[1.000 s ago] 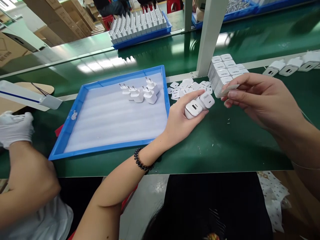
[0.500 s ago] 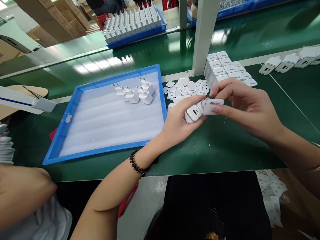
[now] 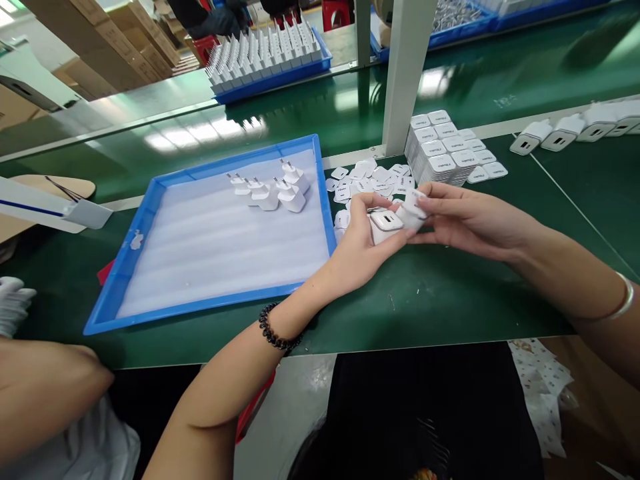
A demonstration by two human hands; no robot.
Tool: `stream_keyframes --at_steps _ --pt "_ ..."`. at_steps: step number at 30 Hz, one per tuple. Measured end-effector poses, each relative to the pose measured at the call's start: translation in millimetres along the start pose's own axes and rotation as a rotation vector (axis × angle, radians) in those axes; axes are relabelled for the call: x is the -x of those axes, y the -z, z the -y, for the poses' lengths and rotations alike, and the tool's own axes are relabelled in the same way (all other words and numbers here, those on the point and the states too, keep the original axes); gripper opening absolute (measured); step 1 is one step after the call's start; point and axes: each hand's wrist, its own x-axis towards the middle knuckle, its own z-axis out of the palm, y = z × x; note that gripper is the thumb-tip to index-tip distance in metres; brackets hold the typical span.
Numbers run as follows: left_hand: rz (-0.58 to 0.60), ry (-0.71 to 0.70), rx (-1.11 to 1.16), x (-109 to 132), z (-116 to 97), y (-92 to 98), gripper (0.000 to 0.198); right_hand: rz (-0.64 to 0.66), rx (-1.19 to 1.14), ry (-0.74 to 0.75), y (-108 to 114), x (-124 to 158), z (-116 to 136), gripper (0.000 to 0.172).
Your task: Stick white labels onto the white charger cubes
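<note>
My left hand (image 3: 365, 240) is closed around a white charger (image 3: 387, 220), whose face with dark port slots points up. Right beside that charger, a second white piece (image 3: 411, 212) sits between both hands, with a thin printed plate (image 3: 414, 197) at its top. My right hand (image 3: 460, 217) pinches this plate with thumb and fingers. Whether the plate touches the piece under it, I cannot tell. Behind my hands lie loose white plates (image 3: 370, 177) in a heap. A neat stack of printed plates (image 3: 440, 147) stands farther right.
On the left, a blue tray (image 3: 210, 303) holds several white chargers (image 3: 290, 193), prongs up. More chargers (image 3: 563, 133) line the right back edge. A grey post (image 3: 400, 87) rises behind the plates. At the far left is another person's arm (image 3: 50, 393).
My right hand has turned and moved lower and closer to my left hand, bringing the printed plate over the second white piece. The plate is tilted now and its print less visible.
</note>
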Motion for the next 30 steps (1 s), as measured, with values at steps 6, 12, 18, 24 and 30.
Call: stream_keyframes --at_steps 6,12,18,24,30 --pt "-0.149 0.205 0.258 -8 -1 0.7 0.046 -0.107 0.093 0.129 9 -2 7 0.020" --pt "-0.082 0.229 0.452 -14 -3 7.1 0.039 -0.105 0.074 0.091 3 -3 -1 0.020" --pt "-0.155 0.351 0.417 -16 -1 13.7 0.060 -0.123 0.065 0.108 1 -1 -1 0.018" --pt "-0.049 -0.062 0.210 -8 -10 0.9 0.050 -0.115 0.032 0.182 -5 2 -4 0.017" --pt "-0.043 -0.095 -0.053 -2 -5 -3.8 0.067 -0.076 -0.026 0.198 -20 6 -20 0.020"
